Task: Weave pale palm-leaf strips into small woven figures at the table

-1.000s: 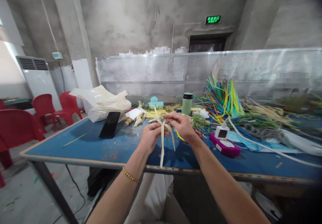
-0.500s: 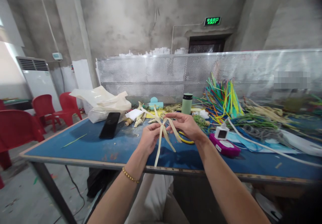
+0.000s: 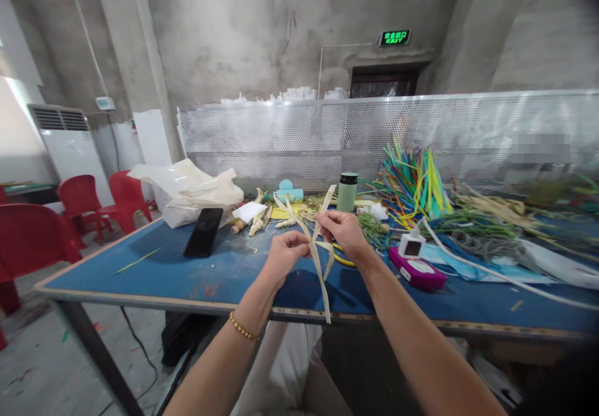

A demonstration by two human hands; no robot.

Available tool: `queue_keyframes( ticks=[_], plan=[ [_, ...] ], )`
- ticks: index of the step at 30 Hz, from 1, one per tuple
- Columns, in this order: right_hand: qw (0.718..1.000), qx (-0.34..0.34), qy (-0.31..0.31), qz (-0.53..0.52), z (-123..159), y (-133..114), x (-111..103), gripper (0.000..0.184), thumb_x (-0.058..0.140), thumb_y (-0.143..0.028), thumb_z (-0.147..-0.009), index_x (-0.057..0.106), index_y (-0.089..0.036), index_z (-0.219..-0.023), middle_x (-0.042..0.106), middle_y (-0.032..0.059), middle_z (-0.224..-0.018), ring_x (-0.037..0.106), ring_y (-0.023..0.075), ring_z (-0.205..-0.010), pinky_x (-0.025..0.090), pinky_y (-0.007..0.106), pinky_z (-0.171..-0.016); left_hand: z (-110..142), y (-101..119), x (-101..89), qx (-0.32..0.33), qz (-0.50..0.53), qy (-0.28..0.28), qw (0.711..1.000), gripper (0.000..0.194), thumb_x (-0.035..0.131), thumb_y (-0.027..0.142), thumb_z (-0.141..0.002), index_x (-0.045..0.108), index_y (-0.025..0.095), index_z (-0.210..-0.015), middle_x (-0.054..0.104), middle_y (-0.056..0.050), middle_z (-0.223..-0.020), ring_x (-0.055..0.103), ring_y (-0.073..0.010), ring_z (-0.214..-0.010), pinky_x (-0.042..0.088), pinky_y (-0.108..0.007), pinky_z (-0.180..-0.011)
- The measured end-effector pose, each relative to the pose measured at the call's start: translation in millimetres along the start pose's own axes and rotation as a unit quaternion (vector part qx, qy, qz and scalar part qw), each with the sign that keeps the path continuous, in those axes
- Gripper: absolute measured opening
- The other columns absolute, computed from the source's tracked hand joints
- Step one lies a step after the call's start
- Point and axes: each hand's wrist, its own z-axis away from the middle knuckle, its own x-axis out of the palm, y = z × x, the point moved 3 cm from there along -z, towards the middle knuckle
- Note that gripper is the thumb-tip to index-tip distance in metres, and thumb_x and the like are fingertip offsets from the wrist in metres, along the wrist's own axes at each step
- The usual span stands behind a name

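Several flat, pale straw-coloured strips (image 3: 320, 272) cross at one point in front of me, above the front part of the blue table. Their ends fan out upward, to the right and down past the table edge. My left hand (image 3: 283, 255) pinches them beside the crossing, thumb against fingers. Closed on a strip just right of the crossing is my right hand (image 3: 344, 232); one strip end stands up above its fingertips. The fingers partly hide the crossing, so I cannot tell how the strips interlace.
A black phone (image 3: 204, 232) and a plastic bag (image 3: 187, 188) lie to the left. Behind my hands stands a green bottle (image 3: 347, 193). To the right are a purple box (image 3: 416, 270), a white cable (image 3: 472, 271) and a bundle of coloured strips (image 3: 416, 185).
The strips have turned in my fingers: the long lower end has swung right, and one strip now points up by my right hand. Both hands have shifted slightly.
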Motion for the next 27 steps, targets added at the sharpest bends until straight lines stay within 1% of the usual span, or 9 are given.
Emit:
queue_keyframes(
  ticks=[4, 7, 11, 13, 15, 17, 19, 24, 27],
  plan=[
    [0.998, -0.005, 0.005, 0.06, 1.3, -3.6, 2.4, 0.042, 0.057, -0.042, -0.08, 0.046, -0.018, -0.047, 0.045, -0.004, -0.036, 0.038, 0.0071, -0.034, 0.03, 0.021, -0.039, 1.3, 1.7, 1.1, -0.001, -0.007, -0.015, 1.0, 0.004, 0.067, 0.013, -0.058, 0.065, 0.013, -0.061, 0.061, 0.001, -0.056, 0.054, -0.0105, -0.054, 0.045, -0.024, -0.059],
    [0.996, 0.006, 0.011, 0.083, 1.3, -5.7, 3.3, 0.041, 0.056, -0.041, -0.078, 0.043, -0.018, -0.046, 0.042, -0.0045, -0.035, 0.035, 0.0071, -0.034, 0.027, 0.021, -0.038, 1.2, 1.0, 0.3, 0.01, 0.001, -0.027, 1.0, 0.007, 0.067, 0.015, -0.06, 0.067, 0.013, -0.067, 0.064, -0.001, -0.061, 0.056, -0.0123, -0.06, 0.046, -0.026, -0.064],
    [0.996, 0.004, 0.018, 0.083, -0.4, -4.5, 3.5, 0.041, 0.058, -0.041, -0.075, 0.041, -0.019, -0.045, 0.041, -0.0043, -0.037, 0.033, 0.0067, -0.036, 0.026, 0.022, -0.039, 0.9, -0.4, 0.0, 0.03, 0.027, -0.05, 0.998, 0.014, 0.063, 0.026, -0.071, 0.067, 0.013, -0.069, 0.063, -0.003, -0.065, 0.057, -0.014, -0.064, 0.046, -0.027, -0.068],
    [0.997, 0.001, 0.013, 0.076, -1.3, -1.8, 4.4, 0.041, 0.058, -0.04, -0.075, 0.041, -0.019, -0.044, 0.04, -0.0044, -0.036, 0.033, 0.0068, -0.036, 0.026, 0.022, -0.038, 1.3, 0.2, 0.2, 0.029, 0.008, -0.04, 0.999, 0.025, 0.063, 0.035, -0.074, 0.064, 0.013, -0.064, 0.06, -0.002, -0.06, 0.054, -0.0129, -0.06, 0.044, -0.026, -0.064],
    [0.998, 0.002, 0.0, 0.063, -1.9, 1.3, 6.1, 0.039, 0.057, -0.038, -0.075, 0.041, -0.019, -0.045, 0.04, -0.0047, -0.035, 0.034, 0.007, -0.034, 0.026, 0.022, -0.037, 1.8, 1.8, 0.5, 0.027, -0.041, -0.019, 0.999, 0.03, 0.066, 0.039, -0.073, 0.063, 0.013, -0.06, 0.057, -0.001, -0.056, 0.05, -0.0115, -0.057, 0.04, -0.024, -0.06],
    [0.999, 0.007, -0.004, 0.051, -2.2, 3.4, 7.6, 0.036, 0.056, -0.035, -0.075, 0.042, -0.02, -0.046, 0.04, -0.0053, -0.035, 0.034, 0.0072, -0.032, 0.026, 0.022, -0.036, 2.1, 3.0, 0.7, 0.022, -0.08, 0.0, 0.997, 0.026, 0.068, 0.037, -0.07, 0.064, 0.013, -0.06, 0.057, 0.0, -0.055, 0.049, -0.0111, -0.055, 0.038, -0.023, -0.057],
    [0.999, 0.01, -0.003, 0.044, -2.1, 3.5, 8.4, 0.035, 0.056, -0.036, -0.075, 0.042, -0.02, -0.047, 0.039, -0.0056, -0.035, 0.034, 0.0072, -0.032, 0.026, 0.022, -0.036, 1.7, 2.5, 0.4, 0.013, -0.087, 0.013, 0.996, 0.02, 0.067, 0.032, -0.07, 0.065, 0.014, -0.062, 0.058, 0.0, -0.055, 0.049, -0.011, -0.054, 0.036, -0.023, -0.056],
    [0.999, 0.004, -0.004, 0.044, -0.7, -0.4, 8.6, 0.039, 0.058, -0.039, -0.077, 0.042, -0.019, -0.047, 0.04, -0.0051, -0.036, 0.035, 0.0069, -0.033, 0.028, 0.021, -0.036, 1.4, -2.3, -0.8, -0.028, -0.028, 0.004, 0.999, 0.019, 0.068, 0.031, -0.068, 0.063, 0.014, -0.062, 0.059, 0.0, -0.053, 0.047, -0.0095, -0.05, 0.034, -0.022, -0.053],
    [0.999, 0.008, 0.008, 0.042, -2.2, 0.7, 5.3, 0.037, 0.059, -0.04, -0.077, 0.046, -0.018, -0.05, 0.042, -0.0046, -0.036, 0.037, 0.0073, -0.033, 0.029, 0.021, -0.037, 3.2, -1.3, -0.8, -0.036, -0.02, -0.001, 0.999, 0.02, 0.07, 0.03, -0.066, 0.063, 0.013, -0.06, 0.058, 0.0, -0.052, 0.045, -0.0085, -0.049, 0.032, -0.022, -0.052]
  ],
)
